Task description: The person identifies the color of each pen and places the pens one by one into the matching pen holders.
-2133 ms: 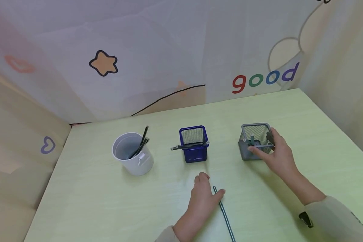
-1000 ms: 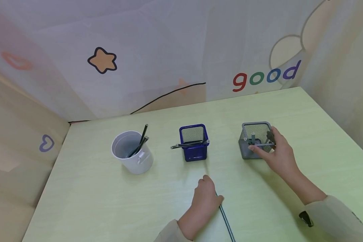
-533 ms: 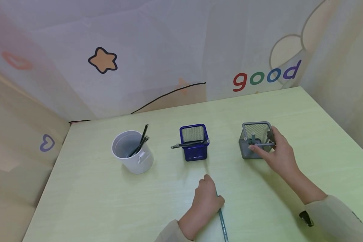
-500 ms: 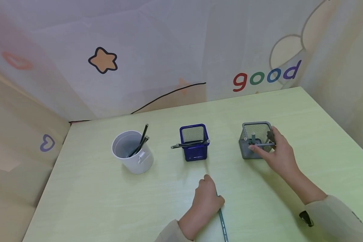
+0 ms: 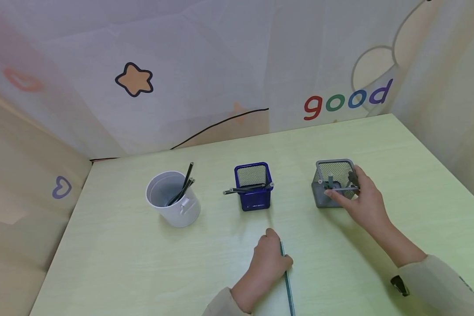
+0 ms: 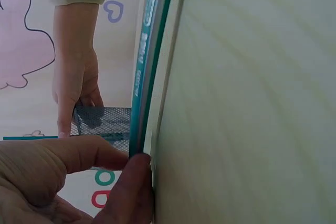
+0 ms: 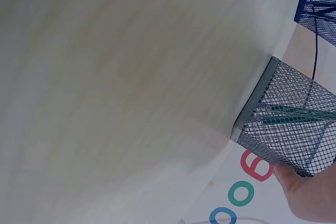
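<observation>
In the head view, my left hand (image 5: 269,259) is low over the table at front centre, beside a long green pencil (image 5: 288,289). The left wrist view shows its thumb and finger pinching this pencil (image 6: 144,72), which has silver lettering, close along the tabletop. On the right, my right hand (image 5: 365,206) grips a grey mesh pen holder (image 5: 324,199), thumb at the front rim and fingers round the right side. Green pencils (image 7: 296,116) show through its mesh in the right wrist view.
A blue mesh pen holder (image 5: 255,202) with several dark pencils (image 5: 246,190) slanting over its rim stands at centre. To its left is a white cup (image 5: 183,215) with several dark pencils (image 5: 185,186) leaning right. A printed curtain (image 5: 205,70) hangs behind the table (image 5: 114,263).
My left thumb and fingers have come in round the pencil. Its near end has swung slightly left and it has turned over a little. My right hand and the grey holder have stayed put.
</observation>
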The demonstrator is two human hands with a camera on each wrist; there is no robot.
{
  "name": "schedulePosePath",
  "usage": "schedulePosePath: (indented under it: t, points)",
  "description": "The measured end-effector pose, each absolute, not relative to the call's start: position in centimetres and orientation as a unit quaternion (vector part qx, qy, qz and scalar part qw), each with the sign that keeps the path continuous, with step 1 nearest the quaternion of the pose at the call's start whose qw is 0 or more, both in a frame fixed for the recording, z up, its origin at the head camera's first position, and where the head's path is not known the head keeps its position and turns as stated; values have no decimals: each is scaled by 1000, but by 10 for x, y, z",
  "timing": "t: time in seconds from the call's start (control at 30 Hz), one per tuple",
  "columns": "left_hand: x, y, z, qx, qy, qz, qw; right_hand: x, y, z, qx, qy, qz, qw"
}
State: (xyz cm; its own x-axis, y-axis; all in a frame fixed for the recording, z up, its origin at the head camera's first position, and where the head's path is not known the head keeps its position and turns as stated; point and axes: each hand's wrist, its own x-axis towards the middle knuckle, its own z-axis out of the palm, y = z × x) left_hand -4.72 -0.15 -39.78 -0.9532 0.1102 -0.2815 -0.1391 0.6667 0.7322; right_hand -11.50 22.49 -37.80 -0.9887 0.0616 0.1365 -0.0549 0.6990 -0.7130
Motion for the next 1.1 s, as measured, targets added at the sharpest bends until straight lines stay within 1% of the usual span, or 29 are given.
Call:
schedulePosePath:
  t: [0.17,0.53,0.77,1.1]
  points:
    - [-50,-7,-398,0,875,452,174,-115,225,-379,-1,-918,388,77]
    - [-53,-15,-389,11,832,526,173,-116,224,-377,5,-916,392,81]
    - [-54,-15,-380,3,796,575,190,-116,224,-377,2,-917,392,76]
    - [-52,-21,-366,22,771,616,158,-115,225,-379,6,-914,397,80]
